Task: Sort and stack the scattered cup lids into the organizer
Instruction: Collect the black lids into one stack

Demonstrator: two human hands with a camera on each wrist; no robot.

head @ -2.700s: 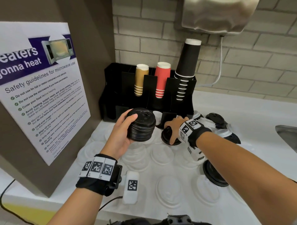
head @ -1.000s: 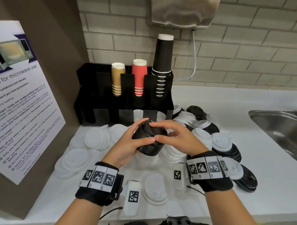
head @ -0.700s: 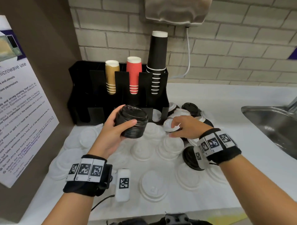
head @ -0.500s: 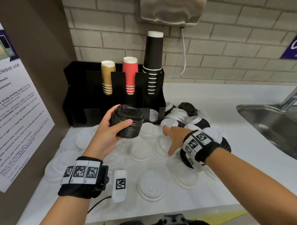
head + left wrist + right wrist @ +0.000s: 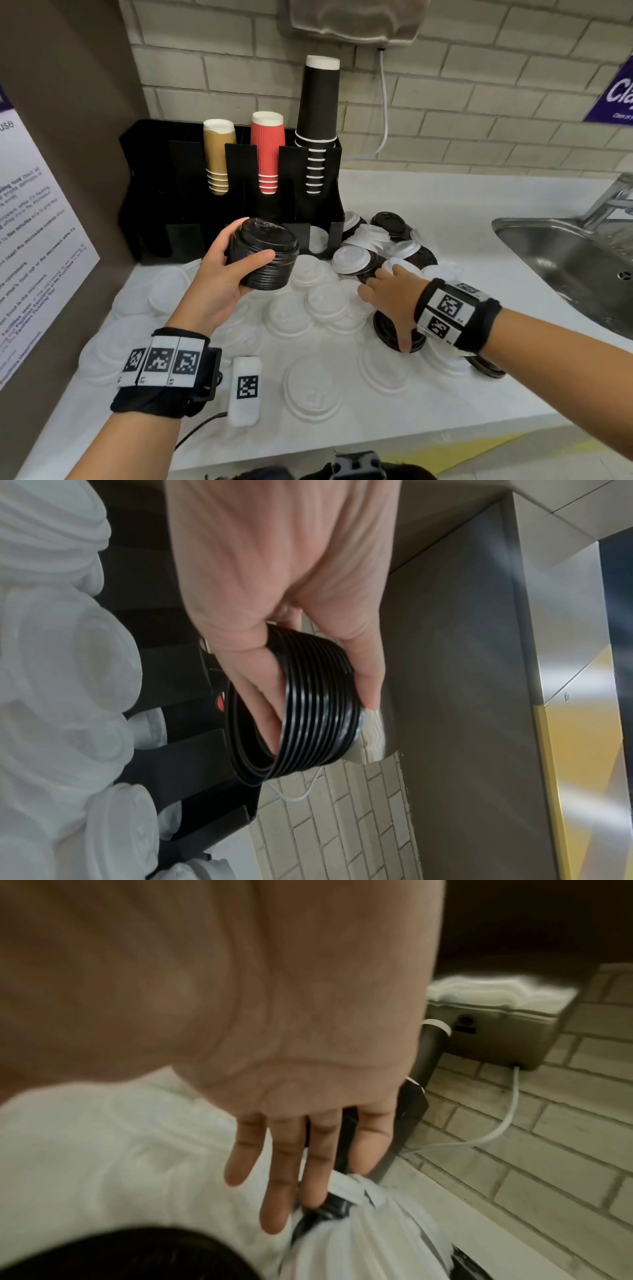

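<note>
My left hand grips a stack of black lids above the counter, just in front of the black organizer; the left wrist view shows fingers curled round that stack. My right hand hovers flat with straight fingers over a mixed heap of white and black lids right of the organizer, fingertips at a white lid. A black lid lies under its thumb. Several white lids lie scattered on the counter.
The organizer holds gold, red and tall black cup stacks. A steel sink lies at the right. A brown panel with a poster stands at the left. A dispenser hangs on the brick wall.
My right hand left the black stack after touching its top and reached right to the mixed heap. The left hand kept holding the stack, slightly lifted toward the organizer.
</note>
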